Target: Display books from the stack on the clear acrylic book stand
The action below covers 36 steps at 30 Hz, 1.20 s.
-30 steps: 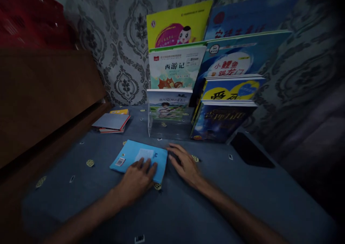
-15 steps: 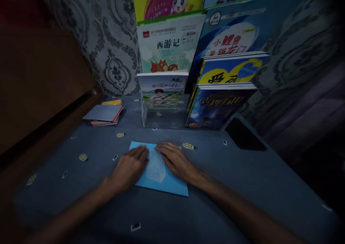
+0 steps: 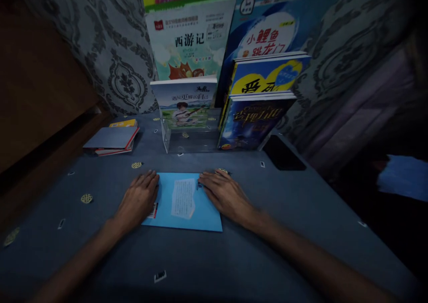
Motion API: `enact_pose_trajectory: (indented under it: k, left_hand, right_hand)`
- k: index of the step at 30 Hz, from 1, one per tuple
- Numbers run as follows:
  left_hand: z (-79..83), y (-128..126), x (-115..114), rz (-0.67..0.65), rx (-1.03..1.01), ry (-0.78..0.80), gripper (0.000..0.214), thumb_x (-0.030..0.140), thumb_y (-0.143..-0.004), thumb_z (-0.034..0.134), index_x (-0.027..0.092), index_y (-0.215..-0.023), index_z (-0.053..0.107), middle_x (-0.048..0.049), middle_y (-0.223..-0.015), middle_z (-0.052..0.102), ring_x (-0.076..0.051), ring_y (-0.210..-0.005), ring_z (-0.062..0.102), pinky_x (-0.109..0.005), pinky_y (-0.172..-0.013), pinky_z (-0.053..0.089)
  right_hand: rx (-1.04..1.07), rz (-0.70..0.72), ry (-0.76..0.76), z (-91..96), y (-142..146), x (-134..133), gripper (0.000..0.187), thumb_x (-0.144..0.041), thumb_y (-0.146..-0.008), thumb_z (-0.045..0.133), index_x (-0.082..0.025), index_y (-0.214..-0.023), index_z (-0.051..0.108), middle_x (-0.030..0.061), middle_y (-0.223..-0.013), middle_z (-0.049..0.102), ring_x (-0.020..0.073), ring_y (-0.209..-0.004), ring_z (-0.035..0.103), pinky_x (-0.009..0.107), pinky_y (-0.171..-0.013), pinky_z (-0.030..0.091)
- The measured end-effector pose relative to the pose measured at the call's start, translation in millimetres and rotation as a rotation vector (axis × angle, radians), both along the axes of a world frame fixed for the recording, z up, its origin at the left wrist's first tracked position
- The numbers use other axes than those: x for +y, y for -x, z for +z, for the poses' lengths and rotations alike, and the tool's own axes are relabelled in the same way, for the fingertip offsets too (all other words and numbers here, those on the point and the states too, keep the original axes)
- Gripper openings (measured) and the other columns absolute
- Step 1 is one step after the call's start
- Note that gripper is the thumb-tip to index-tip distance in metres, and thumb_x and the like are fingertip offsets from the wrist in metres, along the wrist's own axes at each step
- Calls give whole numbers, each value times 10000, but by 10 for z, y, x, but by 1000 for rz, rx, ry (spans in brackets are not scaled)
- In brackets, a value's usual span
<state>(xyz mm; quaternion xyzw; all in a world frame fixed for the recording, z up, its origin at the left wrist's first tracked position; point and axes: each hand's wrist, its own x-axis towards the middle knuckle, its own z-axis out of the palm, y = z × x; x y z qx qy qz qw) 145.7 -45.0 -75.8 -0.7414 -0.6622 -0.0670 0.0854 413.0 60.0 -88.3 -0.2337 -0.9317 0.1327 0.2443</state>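
A light-blue book (image 3: 205, 213) lies flat on the table, with a white text patch in the middle and a barcode near its left edge. Over its left edge rests my left hand (image 3: 137, 199), fingers stretched out and partly covering the barcode. My right hand (image 3: 225, 195) lies palm down on the upper right part of the book, its fingers extended and pointing inward. Neither hand is closed around anything. The undersides of both hands are hidden.
Beyond the book stands a clear acrylic book rack (image 3: 194, 143) holding several upright books, including a dark-blue one (image 3: 254, 122). Left of it is a small stack of books (image 3: 112, 138); to its right lies a black phone-like slab (image 3: 284, 153). A patterned tablecloth (image 3: 187, 258) covers the table.
My hands have moved apart, the left one outward to the book's left edge, showing more of the cover and the barcode. The book looks straighter. The whole view has shifted.
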Motion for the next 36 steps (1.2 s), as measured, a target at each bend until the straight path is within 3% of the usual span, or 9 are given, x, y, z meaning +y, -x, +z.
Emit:
enact_pose_trajectory:
  k: [3, 9, 12, 17, 20, 23, 28, 32, 36]
  left_hand:
    - [78, -100, -73, -58, 25, 46, 440, 397, -989, 394, 157, -1303, 586, -159, -1378, 582, -310, -1289, 534, -505, -1080, 427]
    - [147, -360, -218, -373, 181, 114, 864, 735, -833, 488, 153, -1465, 395, -192, -1490, 452, -363, -1375, 424, -500, -1056, 437]
    - [85, -417, -262, -429, 283, 68, 702, 601, -927, 467, 132, -1444, 404, -212, -1455, 488, -362, -1353, 455, -485, -1044, 436]
    - [124, -453, -355, -506, 316, -4, 389, 130, -958, 409, 114, -1342, 467, -207, -1274, 628, -316, -1198, 600, -412, -918, 508]
    - [347, -456, -327, -440, 18, 16, 301, 104, -968, 339, 159, -1202, 520, -86, -950, 718, -190, -839, 699, -275, -706, 518]
    - [616, -477, -226, -227, -378, -27, 228, 199, -990, 329, 189, -1011, 555, 32, -648, 610, -116, -523, 580, -210, -514, 401]
    - [887, -552, -1, -61, -993, -114, 281, 414, -926, 498, 179, -792, 573, 39, -611, 542, -101, -541, 511, -201, -518, 377]
    - [846, -654, 173, 60, -1623, -90, 381, 524, -768, 692, 170, -863, 585, 13, -695, 648, -136, -607, 608, -219, -546, 473]
    - [561, -694, 272, 212, -1840, 41, 483, 509, -619, 799, 171, -877, 572, 11, -673, 672, -163, -605, 659, -239, -543, 516]
  right_hand:
    - [48, -26, 14, -8, -140, 20, 331, -215, -973, 432, -208, -1220, 652, 109, -1228, 694, 269, -1181, 625, 549, -1074, 421]
    - [9, -66, 28, 28, -120, -51, 331, -256, -962, 461, -198, -1229, 648, 135, -1258, 655, 301, -1206, 575, 532, -1010, 466]
    - [3, -51, 65, 55, -116, -62, 335, -300, -971, 467, -192, -1230, 650, 138, -1256, 639, 304, -1201, 558, 530, -1010, 460]
    - [77, -28, 218, 122, -154, -24, 374, -423, -992, 432, -229, -1208, 667, 117, -1250, 635, 289, -1190, 554, 544, -1050, 406]
    - [224, 0, 412, 153, -160, 28, 468, -517, -997, 368, -218, -1110, 710, 107, -1131, 684, 274, -1112, 590, 516, -1030, 418]
    - [484, 9, 755, 156, -147, 82, 583, -642, -951, 366, -189, -1019, 726, 99, -1012, 706, 248, -962, 637, 432, -878, 520]
    - [912, 60, 1167, 202, -115, 72, 496, -535, -744, 758, -248, -1136, 659, 49, -1035, 700, 173, -839, 650, 274, -651, 547]
    - [873, 149, 1295, 320, -132, 7, 407, -472, -710, 804, -197, -986, 687, 54, -926, 719, 151, -745, 659, 259, -631, 539]
    - [761, 56, 1292, 398, -221, 50, 375, -501, -701, 791, -167, -786, 644, -8, -656, 648, 85, -503, 553, 200, -453, 448]
